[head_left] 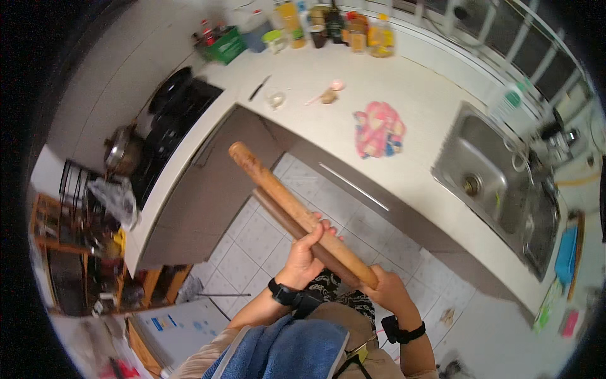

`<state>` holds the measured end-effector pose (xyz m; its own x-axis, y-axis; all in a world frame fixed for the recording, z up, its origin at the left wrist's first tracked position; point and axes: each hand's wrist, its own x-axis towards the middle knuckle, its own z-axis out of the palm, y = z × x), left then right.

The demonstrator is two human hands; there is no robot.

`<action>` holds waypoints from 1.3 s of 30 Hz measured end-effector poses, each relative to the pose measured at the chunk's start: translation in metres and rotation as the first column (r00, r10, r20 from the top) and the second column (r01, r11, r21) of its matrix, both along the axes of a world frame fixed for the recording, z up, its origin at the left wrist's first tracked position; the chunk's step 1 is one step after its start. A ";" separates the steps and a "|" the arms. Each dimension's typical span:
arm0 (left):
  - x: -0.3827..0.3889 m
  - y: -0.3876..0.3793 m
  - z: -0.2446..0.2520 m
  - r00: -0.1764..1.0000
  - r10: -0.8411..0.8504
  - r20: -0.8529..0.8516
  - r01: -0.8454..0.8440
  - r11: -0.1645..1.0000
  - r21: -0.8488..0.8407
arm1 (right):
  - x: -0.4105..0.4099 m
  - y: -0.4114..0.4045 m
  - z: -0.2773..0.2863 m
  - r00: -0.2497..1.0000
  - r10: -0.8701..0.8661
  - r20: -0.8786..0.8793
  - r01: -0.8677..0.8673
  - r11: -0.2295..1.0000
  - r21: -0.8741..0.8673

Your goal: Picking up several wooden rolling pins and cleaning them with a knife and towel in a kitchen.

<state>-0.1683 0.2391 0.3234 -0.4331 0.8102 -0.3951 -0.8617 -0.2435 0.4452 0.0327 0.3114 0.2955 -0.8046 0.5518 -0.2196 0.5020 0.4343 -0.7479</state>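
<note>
Two long wooden rods, seemingly rolling pins, lie side by side in my grip above the floor. The lighter, thicker rod (284, 194) reaches farther toward the stove; a darker brown rod (279, 212) runs along its near side. My left hand (307, 251) wraps both around the middle, its thumb across the top. At the lower right end, my right hand (389, 290) closes around the rods, and its fingers hide their ends. Both wrists wear black straps. A blue towel (289, 350) hangs over my front.
The white counter (416, 90) bears a pink patterned cloth (380, 129), a knife (260, 87), a small glass bowl (275, 98) and several bottles (355, 33) along the wall. A steel sink (483, 161) is set in at right. The stove (165, 113) carries a metal pot (124, 150) at left.
</note>
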 end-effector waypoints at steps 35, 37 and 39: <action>-0.260 -0.217 -0.058 0.858 -0.260 -0.443 -0.348 0.341 -0.873 | -0.508 0.169 -0.175 0.228 -0.959 0.167 -0.272 -0.227 -0.935; -0.251 -0.209 -0.066 0.862 -0.274 -0.426 -0.353 0.278 -0.893 | -0.505 0.173 -0.182 0.207 -0.959 0.191 -0.331 -0.252 -0.909; -0.241 -0.206 -0.089 0.897 -0.196 -0.395 -0.312 0.351 -0.883 | -0.502 0.169 -0.184 0.253 -0.941 0.225 -0.245 -0.288 -0.926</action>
